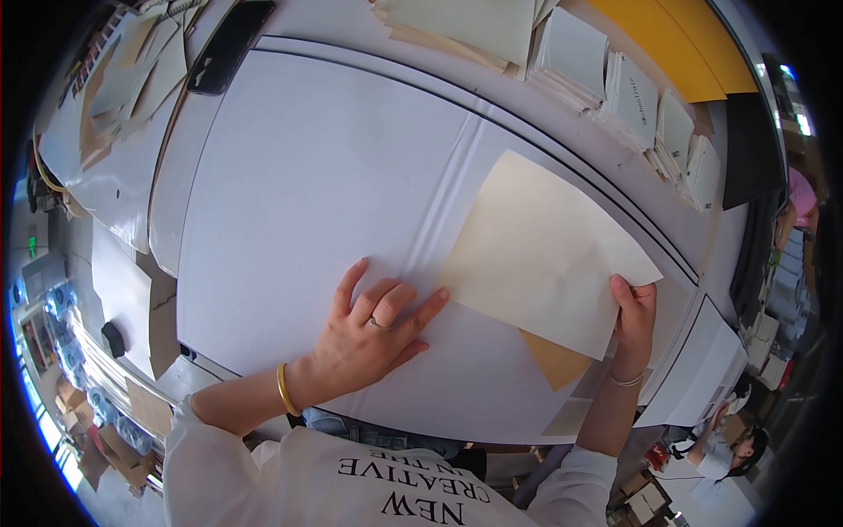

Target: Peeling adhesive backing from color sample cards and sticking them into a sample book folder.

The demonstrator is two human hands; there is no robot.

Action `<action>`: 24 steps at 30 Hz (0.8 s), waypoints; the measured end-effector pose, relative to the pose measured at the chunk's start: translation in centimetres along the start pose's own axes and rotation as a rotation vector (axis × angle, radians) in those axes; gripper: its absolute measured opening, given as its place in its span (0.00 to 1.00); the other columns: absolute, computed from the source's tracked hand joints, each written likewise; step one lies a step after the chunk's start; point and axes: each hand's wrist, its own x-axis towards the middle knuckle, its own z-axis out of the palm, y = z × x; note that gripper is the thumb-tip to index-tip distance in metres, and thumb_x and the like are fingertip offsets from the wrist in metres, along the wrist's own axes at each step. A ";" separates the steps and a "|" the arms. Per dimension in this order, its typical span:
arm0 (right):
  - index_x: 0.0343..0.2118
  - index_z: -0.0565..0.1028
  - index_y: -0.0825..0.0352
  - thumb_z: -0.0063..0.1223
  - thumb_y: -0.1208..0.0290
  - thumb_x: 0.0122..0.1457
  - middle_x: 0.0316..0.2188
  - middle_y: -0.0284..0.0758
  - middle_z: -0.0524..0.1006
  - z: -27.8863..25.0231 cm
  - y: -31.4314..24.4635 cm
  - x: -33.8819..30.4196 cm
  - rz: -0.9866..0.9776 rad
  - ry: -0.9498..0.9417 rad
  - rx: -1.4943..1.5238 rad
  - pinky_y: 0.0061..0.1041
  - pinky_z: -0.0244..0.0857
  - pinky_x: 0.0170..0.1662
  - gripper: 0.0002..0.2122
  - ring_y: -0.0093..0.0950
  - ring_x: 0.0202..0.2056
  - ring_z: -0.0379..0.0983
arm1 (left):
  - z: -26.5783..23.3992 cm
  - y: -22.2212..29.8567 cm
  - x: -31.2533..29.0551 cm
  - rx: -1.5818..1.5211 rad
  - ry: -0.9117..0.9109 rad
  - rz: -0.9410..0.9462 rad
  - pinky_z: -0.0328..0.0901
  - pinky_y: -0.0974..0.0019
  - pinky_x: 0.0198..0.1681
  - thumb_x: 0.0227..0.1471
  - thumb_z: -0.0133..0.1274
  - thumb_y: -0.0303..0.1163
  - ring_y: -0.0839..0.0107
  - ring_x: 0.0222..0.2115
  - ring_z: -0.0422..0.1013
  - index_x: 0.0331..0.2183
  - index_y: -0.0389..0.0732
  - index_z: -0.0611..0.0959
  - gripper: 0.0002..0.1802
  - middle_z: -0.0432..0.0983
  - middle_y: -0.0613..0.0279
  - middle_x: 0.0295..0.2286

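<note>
A cream sheet of paper lies slanted over the right half of a large white board with a double crease line running across it. My right hand pinches the sheet's lower right corner, thumb on top and fingers hidden underneath. At the sheet's left corner, the index fingertip of my left hand touches the paper edge. That hand rests on the board, fingers apart, two of them bent, with a ring on one and a gold bangle at the wrist. A tan piece of paper pokes out from under the sheet.
A dark phone lies at the far left. Stacks of white cards and yellow sheets stand along the far right. Loose paper pieces lie on the left surface. Another person is at the lower right.
</note>
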 end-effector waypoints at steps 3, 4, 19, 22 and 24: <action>0.45 0.74 0.74 0.51 0.76 0.60 0.36 0.36 0.79 0.0 0.0 0.0 0.001 -0.006 -0.005 0.18 0.69 0.36 0.11 0.19 0.34 0.75 | 0.0 0.0 0.0 -0.004 -0.004 -0.002 0.53 0.45 0.59 0.40 0.63 0.46 0.70 0.46 0.60 0.56 0.51 0.72 0.39 0.60 0.65 0.42; 0.45 0.74 0.74 0.51 0.76 0.60 0.37 0.36 0.79 0.0 0.0 0.0 0.002 -0.004 0.001 0.18 0.69 0.36 0.11 0.19 0.34 0.75 | 0.0 0.0 0.0 -0.005 -0.005 -0.001 0.52 0.45 0.59 0.40 0.63 0.46 0.70 0.46 0.59 0.56 0.51 0.72 0.39 0.60 0.65 0.42; 0.45 0.74 0.74 0.52 0.76 0.60 0.37 0.35 0.79 -0.4 0.3 0.0 -0.008 -0.009 -0.011 0.19 0.69 0.38 0.11 0.20 0.35 0.75 | 0.1 0.0 0.0 -0.011 -0.006 -0.009 0.53 0.45 0.59 0.40 0.63 0.46 0.70 0.46 0.60 0.56 0.52 0.72 0.39 0.60 0.65 0.42; 0.45 0.74 0.74 0.52 0.76 0.60 0.37 0.35 0.79 -0.7 0.4 0.1 -0.007 -0.013 -0.016 0.19 0.69 0.38 0.11 0.20 0.35 0.75 | 0.1 0.0 0.0 -0.006 0.000 -0.005 0.53 0.45 0.59 0.39 0.64 0.46 0.70 0.46 0.60 0.56 0.52 0.72 0.40 0.60 0.65 0.42; 0.44 0.75 0.74 0.52 0.77 0.60 0.37 0.35 0.79 -0.7 0.4 0.1 -0.005 -0.018 -0.019 0.19 0.69 0.38 0.11 0.20 0.35 0.75 | 0.0 0.0 0.0 -0.009 -0.002 -0.006 0.53 0.45 0.59 0.39 0.64 0.46 0.70 0.46 0.60 0.56 0.52 0.72 0.40 0.60 0.65 0.42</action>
